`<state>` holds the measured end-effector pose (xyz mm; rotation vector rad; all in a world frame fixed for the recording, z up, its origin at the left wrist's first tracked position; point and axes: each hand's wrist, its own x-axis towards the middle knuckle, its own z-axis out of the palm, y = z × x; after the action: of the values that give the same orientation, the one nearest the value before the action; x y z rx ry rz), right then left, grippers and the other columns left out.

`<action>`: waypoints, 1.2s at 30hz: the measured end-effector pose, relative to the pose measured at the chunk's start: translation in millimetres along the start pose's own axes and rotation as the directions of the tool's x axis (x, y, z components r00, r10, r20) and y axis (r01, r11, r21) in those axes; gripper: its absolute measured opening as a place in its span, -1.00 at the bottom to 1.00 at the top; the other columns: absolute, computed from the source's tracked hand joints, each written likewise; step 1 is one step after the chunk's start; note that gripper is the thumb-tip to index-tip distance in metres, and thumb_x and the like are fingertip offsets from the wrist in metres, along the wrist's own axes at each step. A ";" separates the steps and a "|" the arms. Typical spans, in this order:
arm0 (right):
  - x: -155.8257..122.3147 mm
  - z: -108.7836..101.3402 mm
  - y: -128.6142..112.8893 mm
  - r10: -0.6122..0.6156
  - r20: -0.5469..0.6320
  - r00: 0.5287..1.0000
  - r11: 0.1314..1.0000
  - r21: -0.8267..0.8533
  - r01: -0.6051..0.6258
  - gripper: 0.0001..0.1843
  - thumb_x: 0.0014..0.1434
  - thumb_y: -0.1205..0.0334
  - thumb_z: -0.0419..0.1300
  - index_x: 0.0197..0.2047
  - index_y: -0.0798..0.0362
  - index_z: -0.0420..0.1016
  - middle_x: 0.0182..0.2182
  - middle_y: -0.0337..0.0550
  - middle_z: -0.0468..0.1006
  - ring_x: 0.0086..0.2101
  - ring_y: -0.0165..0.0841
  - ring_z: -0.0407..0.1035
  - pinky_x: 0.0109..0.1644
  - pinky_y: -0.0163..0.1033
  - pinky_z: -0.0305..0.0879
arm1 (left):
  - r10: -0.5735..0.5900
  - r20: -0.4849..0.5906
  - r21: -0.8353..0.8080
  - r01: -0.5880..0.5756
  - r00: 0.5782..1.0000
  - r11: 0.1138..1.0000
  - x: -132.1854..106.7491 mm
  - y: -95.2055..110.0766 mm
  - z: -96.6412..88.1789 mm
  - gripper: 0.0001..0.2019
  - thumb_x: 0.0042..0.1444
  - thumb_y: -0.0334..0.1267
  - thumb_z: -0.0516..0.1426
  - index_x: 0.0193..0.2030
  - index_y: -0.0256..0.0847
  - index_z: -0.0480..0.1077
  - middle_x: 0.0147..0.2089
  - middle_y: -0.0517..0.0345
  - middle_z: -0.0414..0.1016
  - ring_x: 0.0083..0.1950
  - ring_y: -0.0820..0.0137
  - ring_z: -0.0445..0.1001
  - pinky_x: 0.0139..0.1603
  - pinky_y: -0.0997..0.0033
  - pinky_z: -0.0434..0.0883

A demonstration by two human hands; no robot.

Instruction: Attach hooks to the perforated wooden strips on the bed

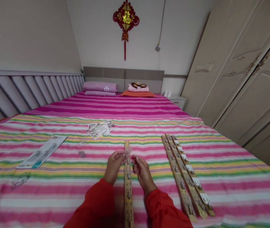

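Note:
A long wooden strip with holes and metal hooks [128, 183] lies on the striped bedspread, running away from me between my arms. My left hand [114, 165] is pinched on a small clear plastic packet [127, 152] just above the strip's far end. My right hand [143, 171] is beside it, fingers curled toward the same packet; what it grips is too small to make out. Both sleeves are red.
Three more wooden strips with hooks [187, 177] lie side by side to the right. Empty clear packets [99, 129] lie further up the bed, a long printed card [42, 151] to the left. Pillows [100, 87] sit at the headboard; a wardrobe [244, 69] stands on the right.

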<state>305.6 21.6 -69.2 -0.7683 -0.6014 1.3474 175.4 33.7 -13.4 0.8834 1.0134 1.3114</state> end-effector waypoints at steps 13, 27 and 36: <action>-3.6 1.5 -4.7 -0.005 0.049 0.999 0.998 0.055 0.003 -0.70 -0.06 0.01 0.35 -0.45 0.11 0.52 -0.58 -0.26 0.45 -0.68 -0.56 0.07 -0.63 -0.39 -0.08 | 0.504 0.240 0.514 -0.549 0.830 0.659 -18.7 4.9 10.7 -0.82 -0.01 -0.39 0.15 -0.31 -0.07 0.54 -0.19 0.10 0.48 -0.07 0.29 0.42 0.02 0.30 0.33; -4.4 2.0 -8.4 0.040 0.005 0.999 0.998 0.047 -0.041 -0.73 -0.16 0.10 0.41 -0.40 0.07 0.56 -0.75 -0.41 0.21 -0.67 -0.55 0.01 -0.57 -0.38 -0.08 | 0.263 0.217 0.369 -0.328 0.940 0.870 -2.3 13.1 20.6 -0.82 -0.09 -0.27 0.26 -0.28 -0.16 0.56 -0.30 0.07 0.53 -0.27 0.34 0.45 -0.20 0.41 0.37; -3.7 1.0 -5.6 0.044 -0.032 0.999 0.997 0.057 -0.042 -0.72 -0.20 0.07 0.41 -0.48 0.06 0.50 -0.70 -0.38 0.28 -0.68 -0.57 -0.04 -0.60 -0.39 -0.11 | 0.088 0.093 0.206 -0.105 0.992 0.973 4.6 -2.7 18.1 -0.72 -0.30 -0.19 0.36 -0.45 -0.27 0.44 -0.46 0.13 0.51 -0.39 0.41 0.47 -0.34 0.46 0.38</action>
<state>307.8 17.8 -64.0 -0.7603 -0.5211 1.3824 193.3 38.9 -10.3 1.1518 1.0685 1.2522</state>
